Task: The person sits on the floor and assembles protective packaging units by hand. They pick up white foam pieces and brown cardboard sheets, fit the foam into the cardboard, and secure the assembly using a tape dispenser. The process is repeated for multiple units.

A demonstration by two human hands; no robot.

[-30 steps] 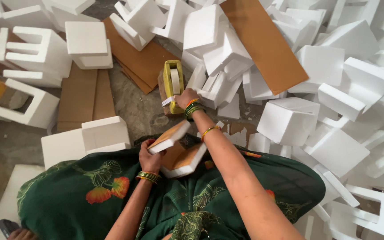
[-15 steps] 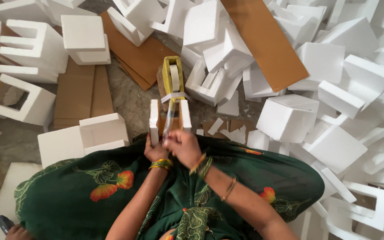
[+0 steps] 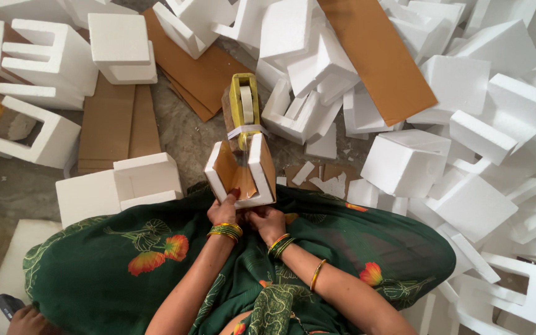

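- You sit on a grey concrete floor [image 3: 187, 133] covered with white foam blocks [image 3: 479, 118] and brown cardboard sheets [image 3: 376, 56].
- A green floral cloth [image 3: 113, 273] covers your lap and spreads across the lower part of the view.
- Your left hand [image 3: 223, 211] grips the near bottom edge of a foam-and-cardboard piece [image 3: 243, 170]; the fingers are closed on it.
- Your right hand [image 3: 268, 220] sits just beside the left, touching the same lower edge; whether its fingers clamp the piece or only press against it cannot be told.
- The piece stands tilted just beyond your knees. It consists of two white foam side walls with a brown cardboard panel between them.
- A yellow tape dispenser [image 3: 244, 105] stands on the floor directly beyond the piece. A strip of clear tape runs from it down onto the cardboard panel.
- A large foam block [image 3: 119, 186] lies to the left of the piece, near your left knee.
- A foam cube [image 3: 404, 164] lies to the right, well apart from both hands.
- Small foam scraps [image 3: 330, 183] lie on the floor just right of the piece.
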